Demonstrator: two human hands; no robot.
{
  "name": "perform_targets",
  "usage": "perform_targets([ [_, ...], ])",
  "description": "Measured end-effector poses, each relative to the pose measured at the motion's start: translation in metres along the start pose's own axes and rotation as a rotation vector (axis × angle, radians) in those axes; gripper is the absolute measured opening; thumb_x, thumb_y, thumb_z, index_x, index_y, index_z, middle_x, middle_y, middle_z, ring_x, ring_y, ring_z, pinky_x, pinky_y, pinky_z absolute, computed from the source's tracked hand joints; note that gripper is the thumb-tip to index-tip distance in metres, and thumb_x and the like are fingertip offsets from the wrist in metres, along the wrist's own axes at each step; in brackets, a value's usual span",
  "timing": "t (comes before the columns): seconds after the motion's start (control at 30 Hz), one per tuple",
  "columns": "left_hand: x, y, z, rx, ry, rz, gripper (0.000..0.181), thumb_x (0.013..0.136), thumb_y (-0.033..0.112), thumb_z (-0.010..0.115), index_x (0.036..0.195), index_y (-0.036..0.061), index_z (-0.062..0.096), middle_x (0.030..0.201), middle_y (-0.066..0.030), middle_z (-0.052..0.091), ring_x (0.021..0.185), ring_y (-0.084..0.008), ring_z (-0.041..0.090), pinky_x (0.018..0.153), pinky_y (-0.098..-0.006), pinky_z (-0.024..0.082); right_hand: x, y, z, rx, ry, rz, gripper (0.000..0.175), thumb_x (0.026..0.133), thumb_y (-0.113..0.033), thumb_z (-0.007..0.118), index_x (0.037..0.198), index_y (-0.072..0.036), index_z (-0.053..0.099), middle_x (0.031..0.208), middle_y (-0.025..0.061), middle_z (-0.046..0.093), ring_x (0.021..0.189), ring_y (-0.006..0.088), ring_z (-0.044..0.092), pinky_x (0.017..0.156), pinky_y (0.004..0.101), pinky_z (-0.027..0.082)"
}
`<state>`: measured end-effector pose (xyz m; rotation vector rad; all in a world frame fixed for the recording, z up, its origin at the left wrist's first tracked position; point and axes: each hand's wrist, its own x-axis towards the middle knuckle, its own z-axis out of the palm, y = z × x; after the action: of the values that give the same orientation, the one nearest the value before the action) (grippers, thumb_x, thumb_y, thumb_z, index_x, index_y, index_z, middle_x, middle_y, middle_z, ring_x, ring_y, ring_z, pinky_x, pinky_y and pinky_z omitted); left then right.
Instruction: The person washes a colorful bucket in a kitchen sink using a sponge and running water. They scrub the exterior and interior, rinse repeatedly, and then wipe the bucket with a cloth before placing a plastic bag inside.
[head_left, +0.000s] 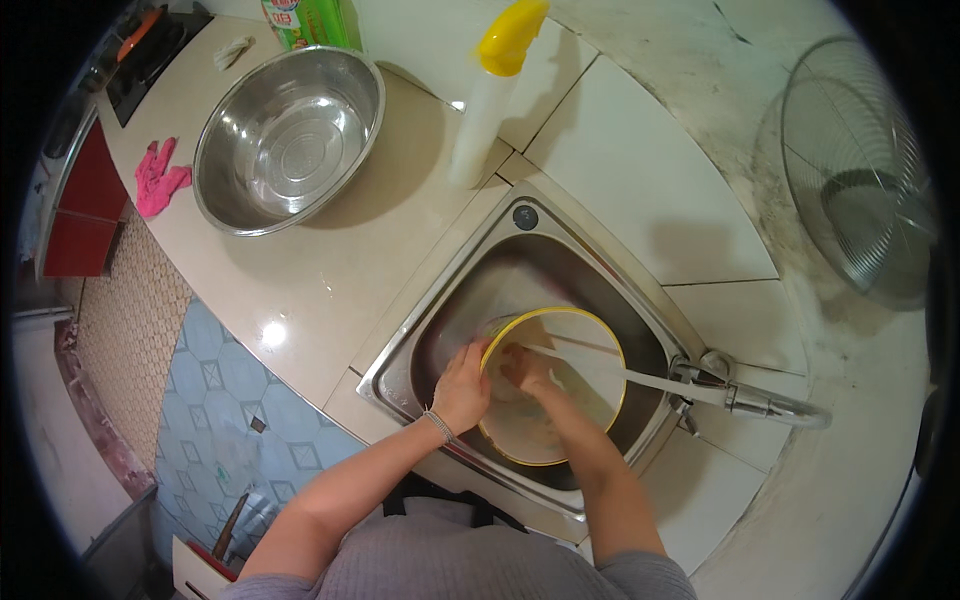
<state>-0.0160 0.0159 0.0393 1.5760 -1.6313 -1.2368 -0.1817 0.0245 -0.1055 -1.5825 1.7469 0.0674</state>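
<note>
A white bowl (600, 375) with a yellow rim sits tilted in the stainless steel sink (487, 281). My left hand (463, 386), with a bracelet at the wrist, grips the bowl's left rim. Inside the bowl is my right hand (525, 369), near its left wall; the fingers are blurred and partly hidden, so I cannot tell whether they hold anything. A stream of water (660, 381) runs from the chrome faucet (772, 405) into the bowl, towards my right hand.
A large stainless steel basin (292, 142) stands on the counter (300, 300) at upper left, near a pink cloth (159, 178). Behind the sink stands a yellow-capped bottle (487, 112). A wire basket (855, 172) is at far right, a stove (154, 60) at far left.
</note>
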Motion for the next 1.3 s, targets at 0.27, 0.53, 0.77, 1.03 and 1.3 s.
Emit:
perform_targets([
  [0.27,0.002,0.001,-0.003,-0.034,-0.017,-0.006,0.041,0.076,-0.002,0.046,0.116,0.0012,0.041,0.106,-0.0221,0.048,0.099,-0.0408,0.047,0.085,-0.0429,0.041,0.026,0.041,0.008,0.682,-0.185,0.132,0.025,0.078,-0.021,0.052,0.092,-0.002,0.059,0.094,0.0176,0.062,0.084,0.0281,0.059,0.076,0.0374,0.046],
  [0.53,0.002,0.001,-0.003,-0.050,-0.012,0.003,0.042,0.074,-0.003,0.047,0.116,0.0012,0.041,0.105,-0.0216,0.048,0.099,-0.0402,0.047,0.085,-0.0428,0.040,0.022,0.057,0.024,-0.065,-0.169,-0.218,0.042,0.081,-0.024,0.054,0.114,0.000,0.044,0.099,0.0124,0.055,0.087,0.0229,0.056,0.077,0.0322,0.048],
  [0.77,0.002,0.000,-0.002,-0.039,-0.013,-0.006,0.042,0.075,-0.003,0.047,0.116,0.0021,0.041,0.104,-0.0212,0.048,0.098,-0.0397,0.047,0.084,-0.0423,0.040,0.023,0.065,0.039,1.101,0.201,0.222,0.040,0.082,-0.028,0.053,0.115,-0.005,0.049,0.116,0.0154,0.052,0.100,0.0241,0.053,0.084,0.0358,0.043],
  [1.03,0.002,-0.001,-0.003,-0.048,0.001,0.023,0.042,0.074,-0.003,0.047,0.116,0.0025,0.042,0.105,-0.0205,0.048,0.098,-0.0395,0.047,0.084,-0.0426,0.040,0.021,0.071,0.020,0.363,-0.228,0.191,0.047,0.078,-0.030,0.057,0.117,-0.005,0.049,0.119,0.0209,0.049,0.107,0.0316,0.049,0.086,0.0442,0.041],
  [1.3,0.002,-0.001,-0.002,-0.041,-0.007,0.007,0.044,0.073,-0.004,0.048,0.116,0.0026,0.042,0.105,-0.0199,0.048,0.098,-0.0389,0.047,0.085,-0.0424,0.040,0.005,0.016,-0.004,-0.597,-0.256,0.043,0.059,0.078,-0.026,0.056,0.129,-0.004,0.035,0.132,0.0257,0.032,0.109,0.0372,0.046,0.089,0.0434,0.040],
])
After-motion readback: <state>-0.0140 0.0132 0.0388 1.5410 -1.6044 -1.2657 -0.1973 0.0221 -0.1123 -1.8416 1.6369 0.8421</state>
